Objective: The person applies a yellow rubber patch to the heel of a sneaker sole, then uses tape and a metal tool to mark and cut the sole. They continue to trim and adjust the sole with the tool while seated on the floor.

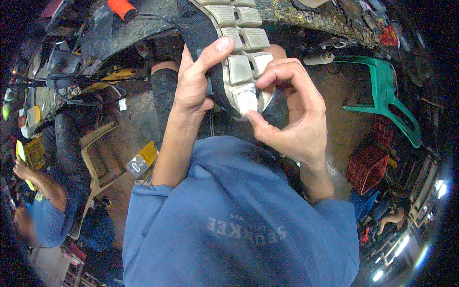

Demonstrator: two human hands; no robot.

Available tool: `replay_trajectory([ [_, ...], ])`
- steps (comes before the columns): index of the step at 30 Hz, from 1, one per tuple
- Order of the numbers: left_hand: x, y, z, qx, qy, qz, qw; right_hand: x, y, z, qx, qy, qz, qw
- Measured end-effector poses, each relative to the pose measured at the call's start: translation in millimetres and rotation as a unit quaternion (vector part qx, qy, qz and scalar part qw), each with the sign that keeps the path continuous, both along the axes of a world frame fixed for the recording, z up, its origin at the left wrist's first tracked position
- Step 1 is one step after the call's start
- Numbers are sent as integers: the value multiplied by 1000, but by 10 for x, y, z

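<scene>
A dark shoe [197,40] is held sole up over my lap, its near end toward me. Its pale sole [240,68] has thick, deeply grooved blocks. On the near end of the sole lies a glossy white piece [247,98]. My left hand [195,79] is closed around the shoe's left side, thumb resting on the sole's edge; its other fingers are mostly hidden. From the right, my right hand [297,110] grips the white piece between thumb and bent index finger, the thumb at its near edge and the index finger at its upper right.
A cluttered workbench [325,24] runs across the far side, with an orange cup-like object [122,8] on it. At right are a green plastic chair [382,86] and a red crate [367,167]. A beige chair [91,167] and a co-worker [52,201] holding something yellow-green are at left.
</scene>
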State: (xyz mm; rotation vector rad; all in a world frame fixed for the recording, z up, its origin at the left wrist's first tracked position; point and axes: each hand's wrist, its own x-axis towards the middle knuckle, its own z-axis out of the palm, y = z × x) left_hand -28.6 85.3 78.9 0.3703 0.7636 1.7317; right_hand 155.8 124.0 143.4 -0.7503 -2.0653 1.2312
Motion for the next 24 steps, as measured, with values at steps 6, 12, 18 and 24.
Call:
replay_trajectory([
  [6, -17, -1, -19, -6, -12, -25, 1000, -16, -5, -19, 8, 22, -17, 1000],
  [12, -74, -33, 5, -24, -46, -65, 997, 53, 24, -73, -97, 121, 25, 988],
  [18, -42, -30, -3, -12, 10, -62, 998, 49, -27, -120, -97, 151, 8, 984],
  [24, -24, -32, -8, -7, -25, -50, 998, 1, -55, -100, 21, 97, -35, 994],
])
